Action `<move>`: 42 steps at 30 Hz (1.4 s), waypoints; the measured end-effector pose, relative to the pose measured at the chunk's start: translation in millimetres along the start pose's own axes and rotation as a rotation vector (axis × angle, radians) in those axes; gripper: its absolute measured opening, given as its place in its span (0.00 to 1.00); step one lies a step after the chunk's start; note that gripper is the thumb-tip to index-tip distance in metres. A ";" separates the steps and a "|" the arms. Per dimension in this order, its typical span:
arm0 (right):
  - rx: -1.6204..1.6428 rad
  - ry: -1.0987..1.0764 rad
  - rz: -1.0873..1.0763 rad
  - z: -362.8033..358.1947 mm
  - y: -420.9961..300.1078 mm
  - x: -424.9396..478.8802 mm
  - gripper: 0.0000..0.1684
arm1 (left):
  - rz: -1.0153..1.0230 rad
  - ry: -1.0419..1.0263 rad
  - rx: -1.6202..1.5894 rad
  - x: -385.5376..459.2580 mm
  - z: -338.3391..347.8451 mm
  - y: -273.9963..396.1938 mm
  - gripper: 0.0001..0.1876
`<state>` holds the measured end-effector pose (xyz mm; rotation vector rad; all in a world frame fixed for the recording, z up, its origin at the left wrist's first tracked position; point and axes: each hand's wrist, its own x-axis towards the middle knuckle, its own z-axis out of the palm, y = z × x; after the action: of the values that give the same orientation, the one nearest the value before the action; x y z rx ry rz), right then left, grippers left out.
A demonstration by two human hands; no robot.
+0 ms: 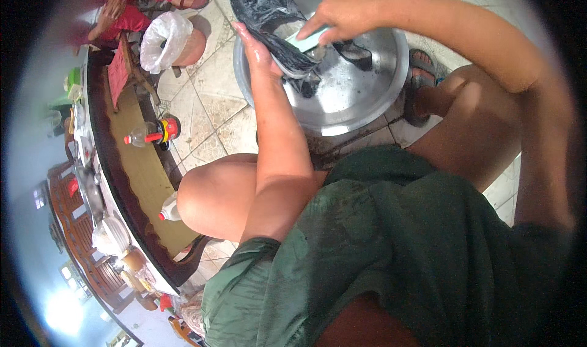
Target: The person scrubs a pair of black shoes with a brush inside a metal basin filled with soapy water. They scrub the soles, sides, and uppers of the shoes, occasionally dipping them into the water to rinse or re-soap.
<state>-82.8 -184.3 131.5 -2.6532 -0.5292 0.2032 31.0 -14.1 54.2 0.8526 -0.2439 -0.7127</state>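
Observation:
A wet, soapy black shoe (270, 7) is tilted over a wide metal basin (357, 113) on the floor. My left hand (257, 53) supports the shoe from its lower left side, palm against it. In my right hand (344, 17) is a pale green brush (308, 39), pressed to the shoe's opening; its bristles are hidden. Inside the basin, a black strap-like piece (360, 56) and another dark wet piece (307, 86) lie below the shoe, partly covered. What these dark pieces belong to cannot be told.
A long wooden table (137, 163) stands at the left, with plastic bottles (169, 208) on its lower shelf. A bin with a clear plastic liner (160, 44) is on the tiled floor (215, 104). Another person in red (137, 7) sits at the upper left, hands apart from mine.

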 end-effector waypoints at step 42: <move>0.054 0.682 0.587 57.8 56.0 62.8 0.26 | -0.195 0.021 0.192 -44.5 -4.0 -12.6 0.18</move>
<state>-19.4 -184.5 51.6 -2.5283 0.4649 -0.4981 -6.3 12.2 45.5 1.0768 -0.2146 -0.8713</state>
